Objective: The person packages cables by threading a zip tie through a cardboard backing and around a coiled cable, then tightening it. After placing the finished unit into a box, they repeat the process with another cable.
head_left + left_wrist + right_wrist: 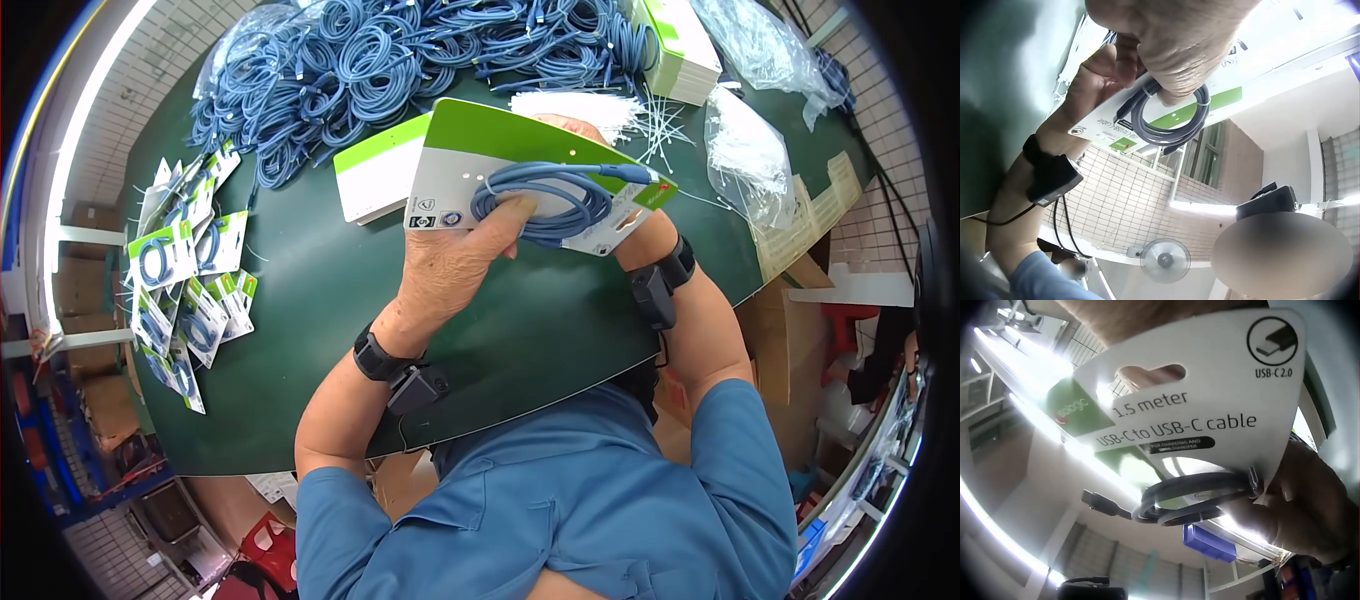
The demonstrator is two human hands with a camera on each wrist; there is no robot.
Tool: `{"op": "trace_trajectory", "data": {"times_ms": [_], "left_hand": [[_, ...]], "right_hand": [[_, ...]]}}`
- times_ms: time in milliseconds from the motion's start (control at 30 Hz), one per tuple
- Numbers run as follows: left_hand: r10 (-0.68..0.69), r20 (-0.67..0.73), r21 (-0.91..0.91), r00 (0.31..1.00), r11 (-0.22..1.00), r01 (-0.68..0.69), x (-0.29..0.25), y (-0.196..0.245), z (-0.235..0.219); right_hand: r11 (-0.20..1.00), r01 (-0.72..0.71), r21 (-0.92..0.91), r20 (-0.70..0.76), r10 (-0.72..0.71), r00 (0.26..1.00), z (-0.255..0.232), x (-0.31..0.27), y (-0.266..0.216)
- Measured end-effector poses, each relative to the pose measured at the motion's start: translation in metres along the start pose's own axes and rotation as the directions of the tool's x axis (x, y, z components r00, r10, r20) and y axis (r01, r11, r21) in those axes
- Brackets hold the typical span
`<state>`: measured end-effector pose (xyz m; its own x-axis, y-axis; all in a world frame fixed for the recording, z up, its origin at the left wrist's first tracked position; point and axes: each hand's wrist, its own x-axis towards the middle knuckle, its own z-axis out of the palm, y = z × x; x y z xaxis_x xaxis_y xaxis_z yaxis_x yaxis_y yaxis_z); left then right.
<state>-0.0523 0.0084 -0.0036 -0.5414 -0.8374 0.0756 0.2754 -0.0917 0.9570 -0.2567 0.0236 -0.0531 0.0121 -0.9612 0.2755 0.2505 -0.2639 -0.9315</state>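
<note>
The dark green tabletop (300, 300) fills most of the head view. Across its top edge lies a large heap of coiled blue cables (400, 60), spilling from upper left toward upper middle. At the left edge sits a scatter of finished packs (185, 290), each a green-and-white card with a blue coil on it. At upper right are clear plastic bags (750, 150) and a stack of green-and-white boxes (680, 45), with a bundle of white cable ties (590, 105) just below them.

In the middle of the frame a backing card (480, 170), green at the top and white below, is held tilted above the tabletop. A coiled blue cable (545, 195) lies against its face, one plug reaching toward the card's right end.

The left hand (455, 265) comes up from below, its fingers curled onto the coil and pressing it to the card. The right hand (640, 225) holds the card's right end from behind, mostly hidden; its fingers (1110, 62) curl round the card's edge.
</note>
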Motion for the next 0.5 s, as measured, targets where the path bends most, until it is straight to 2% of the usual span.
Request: {"op": "trace_trajectory", "data": {"times_ms": [33, 67, 167, 333, 433, 500], "left_hand": [[-0.012, 0.012, 0.024, 1.0, 1.0, 0.012, 0.001, 0.0, -0.001], [-0.005, 0.013, 0.022, 1.0, 1.0, 0.005, 0.002, -0.001, -0.002], [-0.079, 0.026, 0.045, 0.997, 0.996, 0.078, 0.003, -0.006, -0.006], [-0.065, 0.026, 0.023, 0.998, 0.998, 0.065, 0.004, -0.014, -0.015], [-0.059, -0.06, -0.091, 0.997, 0.994, 0.053, 0.003, -0.013, -0.013], [-0.05, -0.063, -0.084, 0.997, 0.995, 0.045, 0.002, -0.012, -0.012]], "right_hand": [[0.999, 0.004, 0.044, 0.095, -0.008, 0.995, -0.002, 0.006, -0.002], [0.999, 0.007, 0.039, 0.099, -0.011, 0.995, -0.004, 0.007, -0.005], [0.919, -0.326, 0.224, 0.078, 0.316, 0.946, -0.007, 0.009, -0.016], [0.915, -0.304, 0.265, 0.101, 0.288, 0.952, -0.008, 0.011, -0.035], [0.947, -0.171, 0.27, 0.097, 0.15, 0.984, -0.003, 0.01, -0.037], [0.943, -0.171, 0.285, 0.099, 0.149, 0.984, -0.001, 0.01, -0.034]]}}
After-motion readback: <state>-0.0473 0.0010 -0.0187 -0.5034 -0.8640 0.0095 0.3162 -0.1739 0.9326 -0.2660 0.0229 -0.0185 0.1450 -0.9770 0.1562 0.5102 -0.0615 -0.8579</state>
